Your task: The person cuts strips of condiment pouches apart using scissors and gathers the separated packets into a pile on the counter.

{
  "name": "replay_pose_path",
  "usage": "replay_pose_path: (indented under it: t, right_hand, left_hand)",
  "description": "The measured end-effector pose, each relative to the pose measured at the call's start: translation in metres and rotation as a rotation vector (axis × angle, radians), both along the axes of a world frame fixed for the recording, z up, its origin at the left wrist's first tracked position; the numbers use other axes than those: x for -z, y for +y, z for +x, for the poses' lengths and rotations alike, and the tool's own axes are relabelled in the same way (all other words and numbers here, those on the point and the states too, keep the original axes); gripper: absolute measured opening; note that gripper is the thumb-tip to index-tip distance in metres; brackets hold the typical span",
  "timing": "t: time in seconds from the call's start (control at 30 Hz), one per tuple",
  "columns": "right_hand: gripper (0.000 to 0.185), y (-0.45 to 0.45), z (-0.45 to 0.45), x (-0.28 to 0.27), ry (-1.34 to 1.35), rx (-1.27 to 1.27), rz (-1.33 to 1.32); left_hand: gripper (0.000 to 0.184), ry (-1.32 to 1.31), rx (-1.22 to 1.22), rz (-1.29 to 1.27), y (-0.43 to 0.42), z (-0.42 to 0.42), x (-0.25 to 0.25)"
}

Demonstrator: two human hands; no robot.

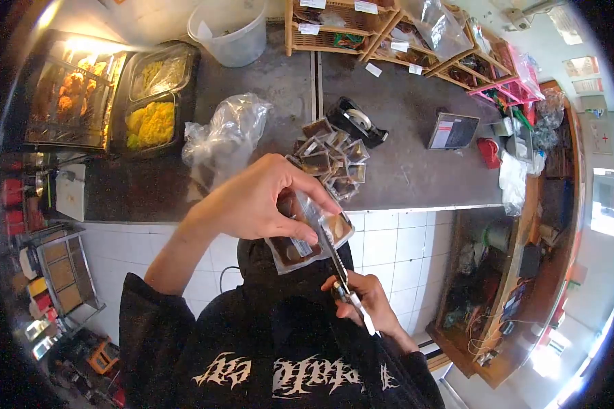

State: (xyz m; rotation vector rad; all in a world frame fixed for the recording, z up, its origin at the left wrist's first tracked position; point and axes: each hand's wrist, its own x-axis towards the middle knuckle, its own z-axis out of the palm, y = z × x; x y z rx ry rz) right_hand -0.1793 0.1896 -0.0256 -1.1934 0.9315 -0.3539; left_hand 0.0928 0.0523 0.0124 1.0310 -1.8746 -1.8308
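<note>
So, my left hand [259, 198] has two sachets [290, 252] pinched between thumb and fingers, just past the surface's [416, 177] front edge. My right hand [368, 300] is closed round one pair of scissors [340, 267], blades right at them. One heap [338, 163], too jumbled to count, sits near that edge beside one tape dispenser [358, 123].
</note>
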Motion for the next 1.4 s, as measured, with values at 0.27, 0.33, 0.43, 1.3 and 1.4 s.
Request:
replay_pose_path:
  t: [0.27,0.33,0.43,1.3,1.4]
  right_hand:
    - [0.077,-0.004,0.012,0.006,-0.108,0.071,0.087]
    - [0.08,-0.006,0.012,0.007,-0.099,0.05,0.094]
    - [0.098,-0.014,0.023,-0.004,-0.109,0.137,0.139]
    - [0.038,-0.073,0.051,0.042,-0.405,1.026,-0.059]
    - [0.04,-0.096,0.062,0.035,-0.3,0.979,-0.025]
  left_hand:
    - [0.036,0.108,0.112,-0.088,-0.002,-0.012,0.004]
    - [0.036,0.112,0.111,-0.014,-0.003,-0.01,0.003]
    - [0.036,0.063,0.167,-0.004,-0.003,-0.013,0.0]
    - [0.053,0.178,-0.045,-0.662,0.0,-0.014,0.033]
    - [0.059,0.188,-0.133,-0.498,0.029,-0.001,0.062]
